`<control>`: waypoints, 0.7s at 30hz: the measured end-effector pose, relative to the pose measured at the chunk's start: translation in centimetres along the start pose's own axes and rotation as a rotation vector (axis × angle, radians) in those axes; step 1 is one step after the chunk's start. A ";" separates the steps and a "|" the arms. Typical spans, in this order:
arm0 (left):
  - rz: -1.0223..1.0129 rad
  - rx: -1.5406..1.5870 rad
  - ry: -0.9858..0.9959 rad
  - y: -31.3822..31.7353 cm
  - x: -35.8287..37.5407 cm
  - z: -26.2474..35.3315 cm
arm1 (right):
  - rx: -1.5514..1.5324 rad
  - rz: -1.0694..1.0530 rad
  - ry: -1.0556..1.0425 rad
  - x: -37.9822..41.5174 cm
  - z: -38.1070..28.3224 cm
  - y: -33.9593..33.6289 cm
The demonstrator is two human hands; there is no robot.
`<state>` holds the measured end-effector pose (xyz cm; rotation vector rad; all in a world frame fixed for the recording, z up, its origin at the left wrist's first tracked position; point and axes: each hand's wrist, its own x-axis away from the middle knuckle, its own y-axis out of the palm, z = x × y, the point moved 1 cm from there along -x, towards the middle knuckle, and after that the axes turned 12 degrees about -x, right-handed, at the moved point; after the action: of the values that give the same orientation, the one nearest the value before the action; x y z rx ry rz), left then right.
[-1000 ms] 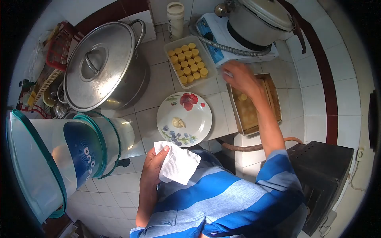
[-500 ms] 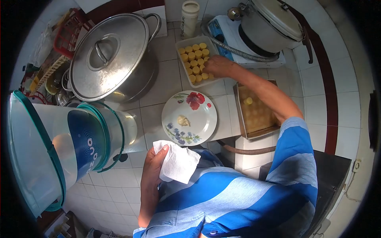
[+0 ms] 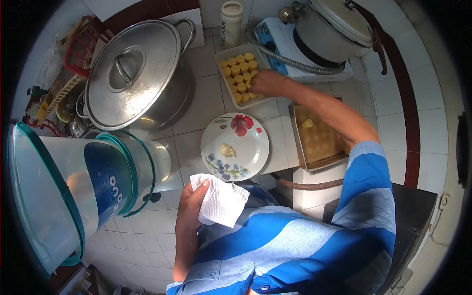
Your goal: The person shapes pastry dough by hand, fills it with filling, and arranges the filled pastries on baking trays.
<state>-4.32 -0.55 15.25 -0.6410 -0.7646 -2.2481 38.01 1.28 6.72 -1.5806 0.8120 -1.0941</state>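
Reaching away from the body, the right hand [image 3: 268, 82] lay over the near right corner of the white tray [image 3: 220, 50], its fingers curled down among the yellow round pieces [image 3: 239, 77] that filled the tray in rows. Whether the fingertips pinched one of the pieces could not be told, since the back of the hand hid them. Just right of that forearm sat the baking tin [image 3: 336, 158], with a single yellow piece [image 3: 308, 124] lying on its bottom. Nearer the body than the right hand stood the flowered plate [image 3: 251, 152], carrying a small pale lump [image 3: 226, 149].

The left hand [image 3: 189, 209] was held close to the chest, its thumb and fingers pressed together on a folded white paper towel [image 3: 222, 203]. Left of this hand stood the clear jug with a blue label [image 3: 105, 179]. Beyond it, far from the body, rested the big steel pot [image 3: 135, 73] with its lid on. Past the right hand stood a white jar [image 3: 231, 17] and a stove [image 3: 287, 44].
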 end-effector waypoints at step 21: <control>-0.139 -0.082 -0.013 0.1 -2.0 -0.3 | -0.889 0.846 0.959 19.8 -6.3 5.4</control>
<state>-3.02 0.07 13.82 -0.6604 -0.7467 -2.4145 39.40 -20.12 7.11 -1.0015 2.5911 -0.8135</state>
